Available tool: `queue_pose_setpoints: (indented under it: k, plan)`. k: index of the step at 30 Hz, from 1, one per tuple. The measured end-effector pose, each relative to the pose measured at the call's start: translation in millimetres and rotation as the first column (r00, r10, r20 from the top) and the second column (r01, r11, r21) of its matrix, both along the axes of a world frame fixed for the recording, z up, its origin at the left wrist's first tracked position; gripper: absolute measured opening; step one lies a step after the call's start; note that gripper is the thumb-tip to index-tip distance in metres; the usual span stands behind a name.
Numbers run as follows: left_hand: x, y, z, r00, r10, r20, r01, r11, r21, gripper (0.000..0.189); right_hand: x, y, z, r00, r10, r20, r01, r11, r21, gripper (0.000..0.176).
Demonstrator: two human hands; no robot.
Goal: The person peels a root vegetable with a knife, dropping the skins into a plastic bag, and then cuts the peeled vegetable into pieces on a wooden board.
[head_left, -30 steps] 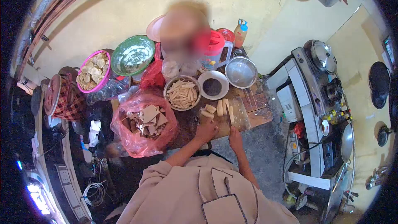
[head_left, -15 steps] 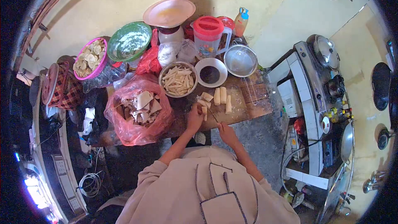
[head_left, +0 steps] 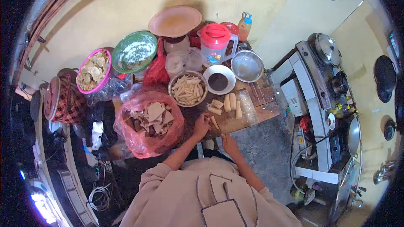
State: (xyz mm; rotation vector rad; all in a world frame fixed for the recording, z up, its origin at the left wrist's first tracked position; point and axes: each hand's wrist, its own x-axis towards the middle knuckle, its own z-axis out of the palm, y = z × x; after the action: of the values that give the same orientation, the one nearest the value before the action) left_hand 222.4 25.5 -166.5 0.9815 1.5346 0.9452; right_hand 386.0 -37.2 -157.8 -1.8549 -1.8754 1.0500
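Observation:
My left hand (head_left: 203, 126) is closed, fingertips at the near end of a pale peeled root piece (head_left: 214, 122) on the wooden board (head_left: 248, 122). My right hand (head_left: 229, 142) grips a knife (head_left: 219, 129) by its handle, its thin blade pointing away from me beside that piece. Just beyond lie two short root pieces (head_left: 216, 108), with several longer peeled ones (head_left: 230, 102) to their right. Behind my left hand stands a metal bowl (head_left: 170, 93) full of cut pale sticks (head_left: 187, 91). The fingers partly hide the held piece.
A pink plastic bag (head_left: 134, 143) of peelings stands left of my left arm. Behind the board are a white bowl of dark liquid (head_left: 207, 73), a strainer (head_left: 247, 66) and a red-lidded pitcher (head_left: 214, 44). A green basin (head_left: 134, 52) sits farther left; a stove (head_left: 313, 75) is at right.
My view has shifted slightly, so the whole scene sits a little lower and to the right. The knife blade now lies closer to the held root piece; both hands stay over the board's near edge.

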Motion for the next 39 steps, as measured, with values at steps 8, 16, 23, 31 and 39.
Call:
queue_pose_setpoints:
  k: [8, 16, 23, 31, 39]
  plan:
    - [0, 0, -33, 0.954, 0.054, -0.296, 0.081, 0.902, 0.424, 0.023, -41, -10, -7, 0.985, -0.167, -0.043, 0.168, 0.986, 0.011, 0.035]
    - [4, 5, -37, 0.998, 0.050, -0.024, -0.044, 0.979, 0.199, 0.014, -17, 5, 18, 0.997, -0.072, 0.029, 0.072, 0.997, -0.009, 0.033]
    - [5, -3, -16, 0.996, 0.033, -0.082, -0.020, 0.988, 0.155, 0.019, -10, 5, 2, 1.000, -0.005, 0.004, 0.005, 0.990, 0.138, 0.027]
    - [2, -9, -3, 0.912, 0.229, -0.341, -0.103, 0.931, 0.350, 0.031, -13, -1, -1, 0.998, 0.002, 0.062, -0.008, 0.996, 0.092, 0.032]
    - [-5, -13, 12, 0.758, 0.199, -0.622, 0.197, 0.839, 0.508, 0.042, -23, -4, 24, 1.000, -0.018, 0.024, 0.016, 0.998, 0.054, 0.033]
